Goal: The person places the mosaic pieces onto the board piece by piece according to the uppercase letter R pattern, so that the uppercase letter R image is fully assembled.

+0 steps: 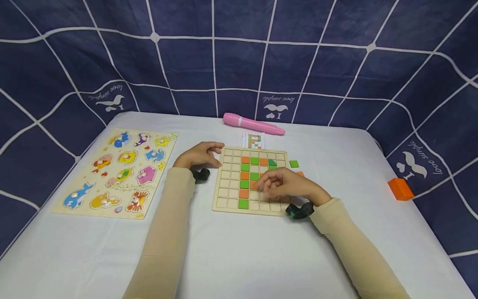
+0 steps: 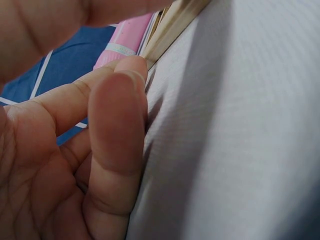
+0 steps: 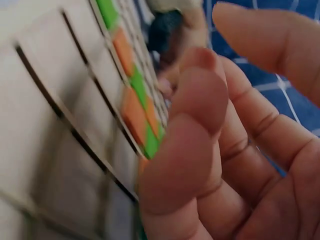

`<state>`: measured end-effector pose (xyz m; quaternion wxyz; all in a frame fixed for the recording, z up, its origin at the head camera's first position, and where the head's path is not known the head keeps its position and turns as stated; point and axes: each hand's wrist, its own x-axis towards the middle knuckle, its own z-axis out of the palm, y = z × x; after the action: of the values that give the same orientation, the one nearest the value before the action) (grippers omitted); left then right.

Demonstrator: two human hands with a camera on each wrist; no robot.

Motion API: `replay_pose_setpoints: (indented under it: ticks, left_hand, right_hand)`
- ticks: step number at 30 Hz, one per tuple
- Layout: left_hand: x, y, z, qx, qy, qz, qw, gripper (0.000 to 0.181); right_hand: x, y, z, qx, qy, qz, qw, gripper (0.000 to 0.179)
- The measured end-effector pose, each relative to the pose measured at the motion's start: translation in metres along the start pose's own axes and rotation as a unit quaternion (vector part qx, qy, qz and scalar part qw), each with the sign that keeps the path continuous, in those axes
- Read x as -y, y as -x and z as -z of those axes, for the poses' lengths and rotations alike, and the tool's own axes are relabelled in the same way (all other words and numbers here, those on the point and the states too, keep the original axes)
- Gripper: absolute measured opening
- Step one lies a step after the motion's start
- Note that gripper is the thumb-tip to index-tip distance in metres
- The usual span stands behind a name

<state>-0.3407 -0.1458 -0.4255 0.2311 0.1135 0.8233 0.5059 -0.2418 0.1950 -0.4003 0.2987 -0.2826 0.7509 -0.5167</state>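
Note:
A wooden grid board (image 1: 225, 182) lies on the white table, with orange and green square tiles (image 1: 243, 204) in some cells and a rounded dark green piece (image 1: 272, 162) near the top right. At the board's upper left edge rests my left hand (image 1: 198, 155), fingertips and thumb against the rim and fingers (image 2: 117, 120) relaxed. My right hand (image 1: 287, 185) hovers over the board's right half, fingers loosely bent with nothing between them. It hides several cells. Thumb and fingertips (image 3: 192, 100) stand apart in the right wrist view.
Behind the board lie a small printed pattern card (image 1: 255, 140) and a pink pen-shaped stick (image 1: 254, 124). A loose green tile (image 1: 294, 164) and an orange one (image 1: 300, 173) sit right of it. A sea-animal knob puzzle (image 1: 112, 166) occupies the left; an orange block (image 1: 401, 189) stands far right.

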Motion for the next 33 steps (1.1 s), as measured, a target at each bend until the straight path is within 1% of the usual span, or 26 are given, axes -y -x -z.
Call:
replay_pose_setpoints:
  ticks: [3, 6, 8, 10, 15, 19, 22, 25, 29, 33]
  left_hand:
    - [0.001, 0.0, 0.0, -0.001, 0.001, 0.003, 1.0, 0.086]
    - [0.002, 0.0, 0.001, 0.0, 0.003, 0.006, 1.0, 0.087]
    - [0.002, 0.0, 0.001, 0.0, 0.004, 0.007, 1.0, 0.087]
    - [0.002, 0.0, 0.001, 0.0, 0.006, 0.006, 1.0, 0.087]
    - [0.002, 0.0, 0.0, -0.001, 0.009, 0.005, 0.9999, 0.086]
    - [0.001, 0.0, 0.001, -0.001, 0.009, 0.004, 0.9999, 0.086]
    - [0.001, 0.0, 0.0, -0.001, 0.009, 0.002, 1.0, 0.087]
    - [0.001, 0.0, 0.0, 0.0, 0.01, 0.002, 1.0, 0.087]
    - [0.001, 0.0, 0.0, -0.001, 0.011, 0.004, 0.9999, 0.087]
    - [0.001, 0.0, 0.0, -0.001, 0.012, 0.003, 0.9999, 0.087]
  right_hand:
    - [-0.001, 0.009, 0.016, -0.01, -0.03, -0.007, 0.9995, 0.04]
    - [-0.005, 0.019, 0.033, -0.03, -0.05, -0.008, 0.9983, 0.044]
    - [-0.009, 0.027, 0.045, -0.05, -0.062, -0.005, 0.9968, 0.042]
    - [-0.014, 0.035, 0.055, -0.079, -0.07, -0.007, 0.9944, 0.038]
    - [-0.025, 0.055, 0.076, -0.148, -0.084, -0.025, 0.9851, 0.029]
    - [-0.034, 0.067, 0.087, -0.178, -0.104, -0.037, 0.9778, 0.028]
    - [-0.039, 0.073, 0.092, -0.192, -0.122, -0.048, 0.9725, 0.028]
    - [-0.041, 0.076, 0.095, -0.201, -0.129, -0.057, 0.9695, 0.027]
    - [-0.043, 0.076, 0.096, -0.2, -0.132, -0.059, 0.969, 0.027]
    - [-0.045, 0.076, 0.095, -0.194, -0.131, -0.06, 0.9704, 0.027]
